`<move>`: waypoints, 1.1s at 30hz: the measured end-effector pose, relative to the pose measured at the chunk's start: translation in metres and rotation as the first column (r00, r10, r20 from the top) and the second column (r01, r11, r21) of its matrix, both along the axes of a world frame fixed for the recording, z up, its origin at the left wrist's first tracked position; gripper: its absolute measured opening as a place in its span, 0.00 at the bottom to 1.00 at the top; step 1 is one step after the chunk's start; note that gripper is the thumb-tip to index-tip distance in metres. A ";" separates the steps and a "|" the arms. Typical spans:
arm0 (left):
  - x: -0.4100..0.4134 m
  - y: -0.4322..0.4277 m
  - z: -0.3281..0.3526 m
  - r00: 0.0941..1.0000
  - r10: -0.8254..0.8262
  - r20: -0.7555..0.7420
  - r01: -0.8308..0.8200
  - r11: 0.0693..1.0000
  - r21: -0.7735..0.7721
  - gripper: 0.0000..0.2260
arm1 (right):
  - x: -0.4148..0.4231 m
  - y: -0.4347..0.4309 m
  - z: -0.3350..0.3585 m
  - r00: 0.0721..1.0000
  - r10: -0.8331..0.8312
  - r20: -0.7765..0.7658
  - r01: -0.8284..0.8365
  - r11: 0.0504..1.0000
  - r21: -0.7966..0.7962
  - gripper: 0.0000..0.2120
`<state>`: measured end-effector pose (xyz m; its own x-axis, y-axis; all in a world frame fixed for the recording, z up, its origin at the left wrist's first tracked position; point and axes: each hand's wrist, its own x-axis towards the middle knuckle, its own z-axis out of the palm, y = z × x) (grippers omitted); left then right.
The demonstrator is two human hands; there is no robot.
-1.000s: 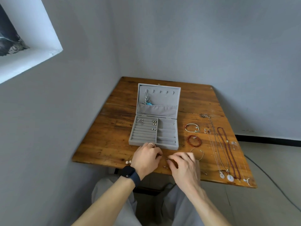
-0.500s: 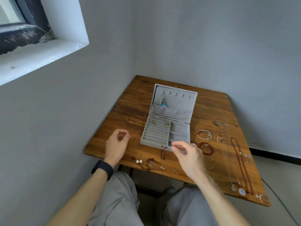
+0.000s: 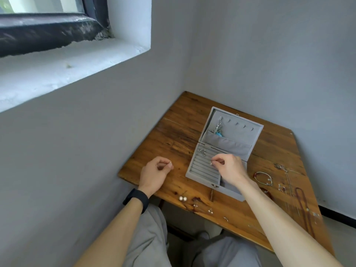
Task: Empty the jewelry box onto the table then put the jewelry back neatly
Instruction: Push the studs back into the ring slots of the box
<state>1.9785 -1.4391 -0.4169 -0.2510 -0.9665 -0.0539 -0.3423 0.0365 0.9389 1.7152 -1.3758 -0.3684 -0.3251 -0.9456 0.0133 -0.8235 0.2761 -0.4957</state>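
An open grey jewelry box (image 3: 194,171) stands on the wooden table (image 3: 173,135), lid upright with a turquoise pendant (image 3: 218,133) hanging in its pocket. My right hand (image 3: 229,167) hovers over the ridged ring rows and pinches a small silver earring (image 3: 211,163) at the slots. My left hand (image 3: 155,173) rests on the table left of the box, pinching another small earring (image 3: 170,162). Small silver pieces (image 3: 202,151) sit in the top row.
Two pearl studs (image 3: 182,198) and small earrings (image 3: 210,211) lie near the front edge. Right of the box are a bangle (image 3: 263,178), thin chains and a red bead necklace (image 3: 303,207). Walls close in the table's left and back; a window ledge (image 3: 57,70) is up left.
Both hands lifted from the front edge, each with an earring. The right hand moved over the box's ring rows; the left moved left of the box. My view swung left.
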 end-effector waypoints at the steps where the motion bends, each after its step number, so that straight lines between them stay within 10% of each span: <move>1: 0.001 0.000 -0.001 1.000 0.001 0.008 0.000 1.000 -0.007 0.01 | 0.000 -0.004 -0.001 1.000 0.025 -0.018 -0.024 0.999 0.033 0.07; 18: 0.003 -0.001 -0.009 0.998 -0.006 0.059 0.008 0.999 -0.034 0.02 | 0.010 -0.044 0.027 0.954 0.158 -0.254 -0.041 0.910 0.412 0.06; 33: 0.004 0.002 -0.006 0.998 -0.003 0.056 0.004 1.000 -0.016 0.01 | 0.010 -0.056 0.037 0.983 0.119 -0.138 -0.036 0.869 0.493 0.08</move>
<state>1.9827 -1.4369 -0.4229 -0.2513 -0.9665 -0.0527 -0.3941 0.0524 0.9176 1.7256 -1.4314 -0.3314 -0.2831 -0.8669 -0.4103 -0.9081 0.3799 -0.1761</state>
